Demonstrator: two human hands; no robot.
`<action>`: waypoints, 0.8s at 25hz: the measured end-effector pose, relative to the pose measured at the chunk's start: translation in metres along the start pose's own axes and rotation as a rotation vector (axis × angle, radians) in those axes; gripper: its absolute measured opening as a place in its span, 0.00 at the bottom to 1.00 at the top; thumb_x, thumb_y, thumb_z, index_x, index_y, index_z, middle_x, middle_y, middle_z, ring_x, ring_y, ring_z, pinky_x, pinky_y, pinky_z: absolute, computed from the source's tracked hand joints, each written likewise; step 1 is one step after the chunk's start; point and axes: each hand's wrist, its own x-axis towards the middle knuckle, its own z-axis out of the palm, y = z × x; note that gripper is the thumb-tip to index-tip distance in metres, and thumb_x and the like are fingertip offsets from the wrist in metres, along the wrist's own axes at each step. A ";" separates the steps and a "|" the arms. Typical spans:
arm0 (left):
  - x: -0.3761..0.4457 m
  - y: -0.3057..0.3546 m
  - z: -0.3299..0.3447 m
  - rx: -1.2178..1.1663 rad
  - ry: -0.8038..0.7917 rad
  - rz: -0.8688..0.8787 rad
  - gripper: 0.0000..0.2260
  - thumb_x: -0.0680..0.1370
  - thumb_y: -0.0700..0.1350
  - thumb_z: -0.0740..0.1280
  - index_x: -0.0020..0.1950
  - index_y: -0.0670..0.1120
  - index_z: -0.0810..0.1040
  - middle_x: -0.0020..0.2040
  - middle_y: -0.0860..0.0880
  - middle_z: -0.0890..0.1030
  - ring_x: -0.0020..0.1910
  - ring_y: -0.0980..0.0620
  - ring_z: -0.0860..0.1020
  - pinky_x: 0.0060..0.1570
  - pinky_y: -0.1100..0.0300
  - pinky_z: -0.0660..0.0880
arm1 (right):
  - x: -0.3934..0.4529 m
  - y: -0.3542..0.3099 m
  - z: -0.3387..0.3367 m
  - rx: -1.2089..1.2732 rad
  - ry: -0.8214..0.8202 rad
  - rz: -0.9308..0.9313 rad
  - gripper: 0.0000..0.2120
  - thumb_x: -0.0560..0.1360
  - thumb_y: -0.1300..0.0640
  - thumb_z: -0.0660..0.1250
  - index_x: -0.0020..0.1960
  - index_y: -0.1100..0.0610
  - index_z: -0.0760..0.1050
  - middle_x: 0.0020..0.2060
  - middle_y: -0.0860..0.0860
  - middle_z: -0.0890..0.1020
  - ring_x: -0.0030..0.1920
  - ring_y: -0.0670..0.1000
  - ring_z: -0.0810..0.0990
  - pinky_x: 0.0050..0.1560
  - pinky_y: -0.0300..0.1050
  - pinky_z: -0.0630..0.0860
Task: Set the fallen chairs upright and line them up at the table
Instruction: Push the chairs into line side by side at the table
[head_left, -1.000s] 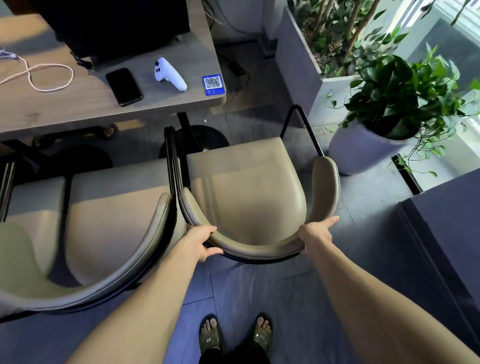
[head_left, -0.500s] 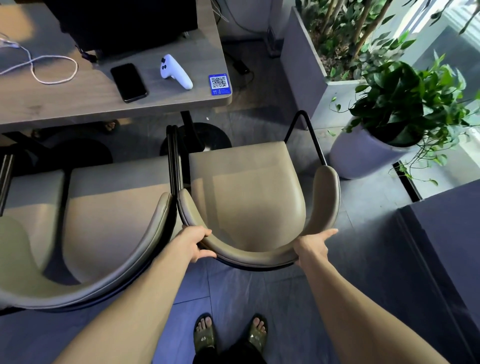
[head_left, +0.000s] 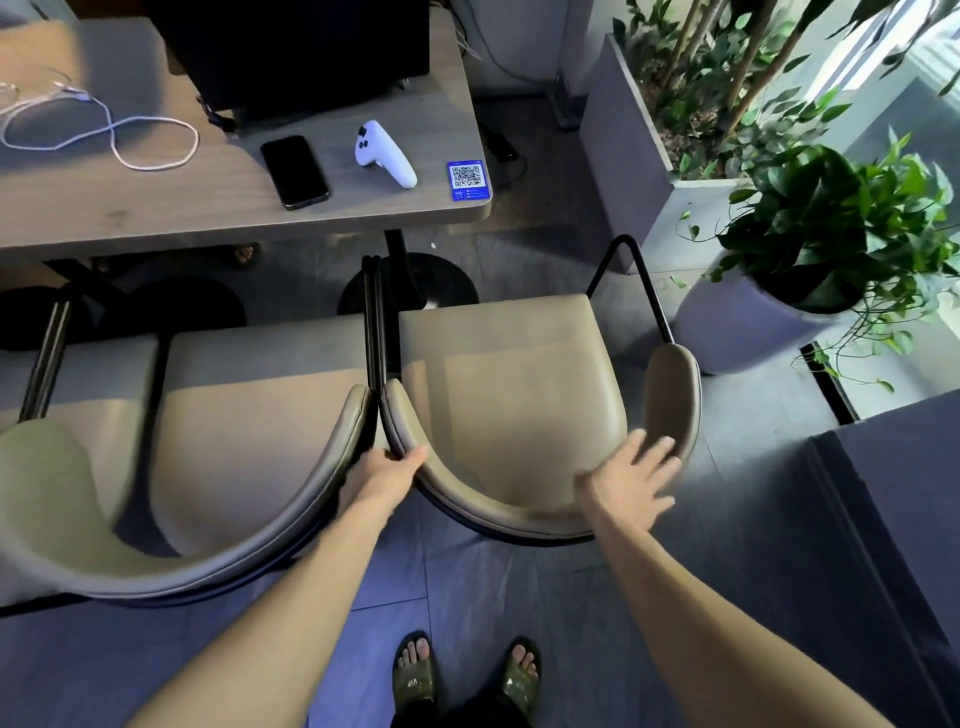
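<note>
Three beige armchairs with black frames stand upright in a row facing the wooden table. The right chair is directly in front of me, its left arm touching the middle chair. A third chair shows at the left edge. My left hand grips the curved backrest of the right chair at its left end. My right hand is blurred, fingers spread apart, lifted off the backrest at its right end.
On the table lie a black phone, a white controller, a blue QR card and a white cable. A potted plant and a grey planter stand right. A dark block is near right.
My right hand has let go of the backrest and opened, fingers spread. The left hand keeps its grip. The chair has shifted slightly toward the table.
</note>
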 end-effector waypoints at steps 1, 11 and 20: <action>0.007 -0.004 -0.011 0.147 0.151 0.083 0.30 0.70 0.64 0.63 0.66 0.49 0.74 0.65 0.46 0.77 0.62 0.42 0.76 0.58 0.52 0.74 | -0.009 -0.012 0.005 -0.046 -0.058 -0.147 0.35 0.78 0.47 0.62 0.80 0.51 0.51 0.79 0.53 0.52 0.79 0.58 0.47 0.73 0.64 0.52; 0.038 -0.059 -0.068 0.556 0.153 0.178 0.25 0.79 0.51 0.60 0.76 0.62 0.60 0.71 0.48 0.73 0.66 0.42 0.73 0.66 0.50 0.69 | -0.080 -0.082 0.064 -0.102 -0.329 -0.480 0.14 0.77 0.46 0.64 0.61 0.45 0.75 0.57 0.52 0.82 0.59 0.59 0.78 0.58 0.48 0.74; 0.024 -0.047 -0.079 0.614 0.053 0.200 0.25 0.80 0.49 0.59 0.77 0.56 0.59 0.72 0.46 0.72 0.68 0.42 0.72 0.65 0.53 0.69 | -0.077 -0.086 0.059 -0.095 -0.432 -0.483 0.15 0.76 0.44 0.63 0.62 0.45 0.75 0.58 0.53 0.81 0.58 0.60 0.78 0.55 0.47 0.73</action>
